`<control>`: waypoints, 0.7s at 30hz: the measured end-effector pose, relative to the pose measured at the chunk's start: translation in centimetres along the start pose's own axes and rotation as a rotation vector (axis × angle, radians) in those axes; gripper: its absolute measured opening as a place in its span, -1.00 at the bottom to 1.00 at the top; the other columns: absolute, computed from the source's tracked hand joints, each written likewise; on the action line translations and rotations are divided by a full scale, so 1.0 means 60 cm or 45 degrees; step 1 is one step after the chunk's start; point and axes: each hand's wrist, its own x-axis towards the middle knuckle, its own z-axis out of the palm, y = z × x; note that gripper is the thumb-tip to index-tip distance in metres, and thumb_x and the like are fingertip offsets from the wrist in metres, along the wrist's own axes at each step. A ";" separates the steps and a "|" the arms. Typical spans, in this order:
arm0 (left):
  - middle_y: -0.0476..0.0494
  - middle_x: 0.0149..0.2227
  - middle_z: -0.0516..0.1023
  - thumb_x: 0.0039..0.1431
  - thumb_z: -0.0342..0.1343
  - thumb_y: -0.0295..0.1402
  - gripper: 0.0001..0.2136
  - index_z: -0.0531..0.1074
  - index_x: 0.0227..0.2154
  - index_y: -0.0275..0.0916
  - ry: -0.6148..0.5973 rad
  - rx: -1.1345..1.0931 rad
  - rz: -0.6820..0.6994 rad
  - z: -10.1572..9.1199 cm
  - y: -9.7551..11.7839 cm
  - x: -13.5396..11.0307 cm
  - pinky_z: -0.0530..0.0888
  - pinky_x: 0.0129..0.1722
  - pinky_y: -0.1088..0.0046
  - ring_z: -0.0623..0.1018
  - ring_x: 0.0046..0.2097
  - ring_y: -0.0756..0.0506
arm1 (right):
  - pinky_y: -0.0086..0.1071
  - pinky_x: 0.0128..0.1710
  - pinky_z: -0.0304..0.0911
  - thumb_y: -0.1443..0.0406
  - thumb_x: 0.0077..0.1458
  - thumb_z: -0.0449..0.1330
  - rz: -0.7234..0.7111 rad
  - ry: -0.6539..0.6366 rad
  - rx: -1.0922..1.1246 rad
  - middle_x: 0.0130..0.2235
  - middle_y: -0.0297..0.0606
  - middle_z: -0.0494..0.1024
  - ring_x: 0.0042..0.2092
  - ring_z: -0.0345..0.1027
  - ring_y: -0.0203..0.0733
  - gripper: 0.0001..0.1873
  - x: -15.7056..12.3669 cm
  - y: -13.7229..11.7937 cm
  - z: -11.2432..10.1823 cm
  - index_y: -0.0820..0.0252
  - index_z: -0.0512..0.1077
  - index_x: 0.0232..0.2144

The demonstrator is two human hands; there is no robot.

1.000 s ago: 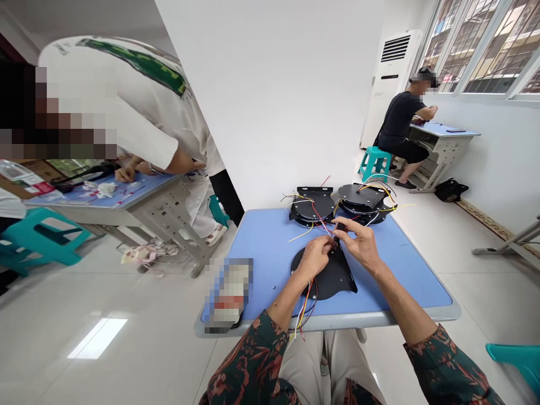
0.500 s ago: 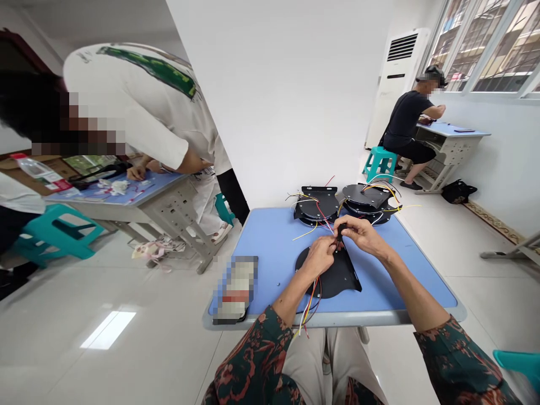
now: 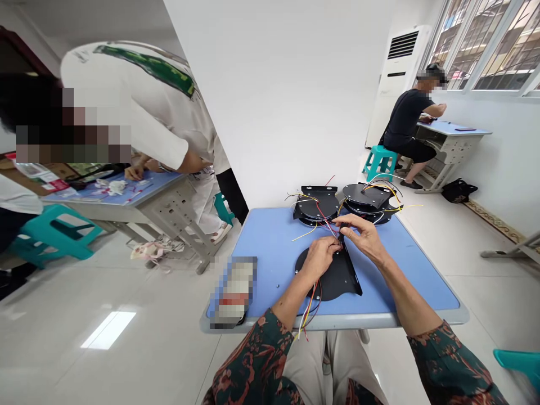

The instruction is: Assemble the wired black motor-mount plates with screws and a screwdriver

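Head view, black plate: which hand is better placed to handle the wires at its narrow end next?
Probably the right hand: its fingertips are already at the narrow end of the black plate, on the wires. The left hand sits lower, over the plate's rounded part.

A plate [image 3: 337,281] with wires [image 3: 307,318] lies on the near half of the table [image 3: 270,253], with one stack of plates [image 3: 316,208] behind it at the far end and another stack [image 3: 365,197] to the right of that. A pixelated object [image 3: 233,292] sits left of the plate, at the near edge. Left of the table, a person [image 3: 139,101] bends over a second desk [image 3: 160,194]; beyond it to the right, a seated person [image 3: 405,118] faces a third desk [image 3: 449,135] beneath the windows [image 3: 502,45].
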 end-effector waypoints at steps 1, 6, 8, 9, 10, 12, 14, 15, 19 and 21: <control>-0.07 -0.34 0.63 0.26 0.08 -0.53 -0.81 0.54 -0.42 -0.25 0.003 0.000 -0.005 0.000 -0.001 0.001 0.44 -0.10 0.42 0.57 -0.25 -0.09 | -0.28 -0.18 0.37 0.02 0.23 0.24 0.004 0.077 -0.063 -0.22 -0.23 0.59 -0.25 0.42 -0.19 -0.65 0.000 0.001 0.003 0.11 0.57 -0.09; -0.08 -0.35 0.62 0.24 0.12 -0.54 -0.84 0.53 -0.42 -0.24 0.009 0.030 -0.023 0.000 -0.001 0.004 0.43 -0.12 0.41 0.56 -0.25 -0.09 | -0.31 -0.25 0.35 0.08 0.17 0.31 0.042 0.228 -0.101 -0.34 -0.33 0.54 -0.34 0.38 -0.23 -0.72 0.000 0.003 0.009 0.12 0.48 -0.19; -0.08 -0.35 0.62 0.24 0.15 -0.52 -0.86 0.52 -0.42 -0.24 0.010 0.038 -0.013 0.000 -0.001 0.004 0.43 -0.13 0.41 0.56 -0.25 -0.10 | -0.28 -0.21 0.37 0.08 0.20 0.28 0.018 0.150 -0.015 -0.33 -0.30 0.56 -0.30 0.42 -0.21 -0.75 -0.001 0.001 0.004 0.13 0.45 -0.23; -0.08 -0.35 0.62 0.23 0.16 -0.51 -0.87 0.51 -0.43 -0.24 0.010 0.038 -0.012 0.000 -0.001 0.004 0.43 -0.13 0.41 0.56 -0.26 -0.10 | -0.26 -0.19 0.38 0.07 0.23 0.26 0.015 0.095 0.037 -0.32 -0.28 0.57 -0.29 0.45 -0.19 -0.74 0.000 0.000 0.001 0.13 0.45 -0.24; -0.07 -0.34 0.62 0.23 0.17 -0.51 -0.87 0.51 -0.43 -0.23 0.010 0.037 -0.014 0.000 -0.001 0.004 0.43 -0.13 0.41 0.56 -0.26 -0.10 | -0.24 -0.19 0.40 0.06 0.24 0.24 0.019 0.041 0.087 -0.31 -0.26 0.58 -0.28 0.47 -0.17 -0.73 0.000 -0.002 -0.002 0.13 0.45 -0.22; -0.07 -0.34 0.62 0.23 0.18 -0.49 -0.87 0.49 -0.44 -0.23 0.009 0.032 -0.022 0.000 0.000 0.004 0.43 -0.13 0.41 0.56 -0.26 -0.10 | -0.23 -0.19 0.43 0.03 0.28 0.19 0.032 -0.034 0.158 -0.30 -0.23 0.60 -0.26 0.49 -0.15 -0.69 0.000 -0.005 -0.006 0.14 0.46 -0.18; -0.07 -0.33 0.62 0.23 0.19 -0.49 -0.87 0.48 -0.44 -0.23 0.015 0.029 -0.025 0.001 0.001 0.004 0.43 -0.12 0.41 0.56 -0.25 -0.10 | -0.22 -0.18 0.44 0.02 0.29 0.17 0.037 -0.031 0.147 -0.27 -0.21 0.62 -0.23 0.51 -0.13 -0.67 0.001 -0.007 -0.006 0.13 0.49 -0.14; -0.08 -0.32 0.62 0.23 0.19 -0.49 -0.88 0.49 -0.43 -0.23 0.017 0.030 -0.022 0.001 0.001 0.005 0.44 -0.12 0.41 0.57 -0.24 -0.10 | -0.22 -0.15 0.44 0.02 0.28 0.18 0.029 -0.001 0.106 -0.23 -0.21 0.63 -0.20 0.51 -0.12 -0.67 0.001 -0.007 -0.005 0.12 0.51 -0.14; -0.13 -0.30 0.64 0.24 0.20 -0.47 -0.90 0.51 -0.40 -0.25 0.028 0.051 -0.005 0.005 0.000 0.007 0.44 -0.11 0.40 0.58 -0.22 -0.11 | -0.23 -0.14 0.43 0.05 0.14 0.34 -0.002 0.151 -0.108 -0.17 -0.22 0.64 -0.18 0.50 -0.10 -0.70 0.001 0.003 -0.004 0.06 0.60 -0.15; -0.13 -0.30 0.64 0.24 0.20 -0.45 -0.92 0.53 -0.39 -0.25 0.032 0.045 -0.006 0.007 -0.002 0.009 0.45 -0.12 0.40 0.57 -0.23 -0.11 | -0.23 -0.18 0.44 0.07 0.14 0.34 0.011 0.157 -0.103 -0.19 -0.22 0.64 -0.21 0.51 -0.09 -0.69 0.001 0.011 -0.006 0.05 0.61 -0.12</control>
